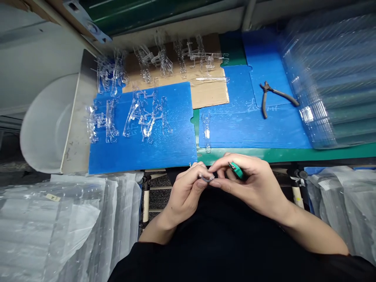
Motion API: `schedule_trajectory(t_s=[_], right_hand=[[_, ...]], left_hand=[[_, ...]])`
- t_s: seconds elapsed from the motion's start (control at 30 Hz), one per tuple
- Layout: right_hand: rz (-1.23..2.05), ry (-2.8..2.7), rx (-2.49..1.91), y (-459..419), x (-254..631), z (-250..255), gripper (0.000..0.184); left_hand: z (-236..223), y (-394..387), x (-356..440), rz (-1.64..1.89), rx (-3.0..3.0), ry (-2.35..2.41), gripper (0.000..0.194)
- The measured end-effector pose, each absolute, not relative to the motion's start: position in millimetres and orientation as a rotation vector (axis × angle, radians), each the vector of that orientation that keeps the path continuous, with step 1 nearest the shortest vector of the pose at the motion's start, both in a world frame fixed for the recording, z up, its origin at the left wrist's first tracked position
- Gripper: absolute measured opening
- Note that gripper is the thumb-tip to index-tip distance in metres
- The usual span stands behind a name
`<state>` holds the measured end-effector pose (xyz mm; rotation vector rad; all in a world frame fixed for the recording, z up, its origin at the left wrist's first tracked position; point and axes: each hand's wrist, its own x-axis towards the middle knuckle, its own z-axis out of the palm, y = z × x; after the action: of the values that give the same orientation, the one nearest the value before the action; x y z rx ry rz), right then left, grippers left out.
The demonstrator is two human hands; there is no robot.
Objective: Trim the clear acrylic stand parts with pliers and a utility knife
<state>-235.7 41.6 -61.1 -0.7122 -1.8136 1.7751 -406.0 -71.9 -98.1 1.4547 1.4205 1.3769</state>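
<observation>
In the head view, the person's left hand (186, 188) was curled, pinching one small, curved, clear plastic piece (207, 179) between thumb and forefinger, nearer the wearer than the dark-handled metal pliers (266, 89) and to their left. The right hand (252, 180) was partly closed around one small green-handled tool (238, 171), its thumb and forefinger meeting the piece's other end. Both hands were in front of the near edge of the green tabletop (264, 155), on the wearer's side of the pliers. One long, clear plastic part (207, 135) lay to the pliers' left and nearer the wearer, well apart from them, with the right-hand blue sheet (243, 129) showing between. Just right of the pliers rose the edge of the clear ribbed plastic trays (337, 94), their number indistinct. Far left of the pliers, several tangled clear plastic clusters (149, 116), overlapping too much to count, lay across one brown cardboard sheet (210, 98) and the left-hand blue sheet (173, 152).
</observation>
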Motion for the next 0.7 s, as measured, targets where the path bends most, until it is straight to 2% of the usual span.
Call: schedule_trajectory(t_s=[0.17, 0.27, 0.33, 0.47, 0.6, 0.67, 0.7], right_hand=[[1.949, -1.748, -0.786, 45.4, -234.1, -61.0, 0.030], [2.067, -1.661, -0.829, 49.5, -226.6, -68.7, 0.031], [2.001, -1.609, -0.895, 52.9, -219.7, -76.2, 0.025], [1.713, -1.750, -1.016, 60.7, -213.5, -92.7, 0.017], [1.591, -1.901, -1.083, 61.7, -213.1, -103.9, 0.016], [1.559, -1.986, -1.138, 59.4, -207.7, -105.0, 0.009], [1.526, -2.031, -1.173, 58.9, -203.2, -105.3, 0.014]], left_hand=[[-106.0, -68.0, -405.2, 1.340, 1.566, 1.477, 0.036], [-105.1, -56.8, -402.4, 1.351, 1.920, 1.602, 0.042], [-103.2, -47.8, -397.9, 1.249, 2.277, 1.602, 0.045], [-108.0, -31.8, -380.0, 0.885, 2.669, 1.227, 0.037], [-113.9, -24.8, -352.9, 0.683, 2.713, 0.763, 0.030], [-110.0, -26.2, -339.3, 0.550, 2.698, 0.641, 0.026], [-107.8, -26.6, -333.5, 0.476, 2.692, 0.613, 0.024]])
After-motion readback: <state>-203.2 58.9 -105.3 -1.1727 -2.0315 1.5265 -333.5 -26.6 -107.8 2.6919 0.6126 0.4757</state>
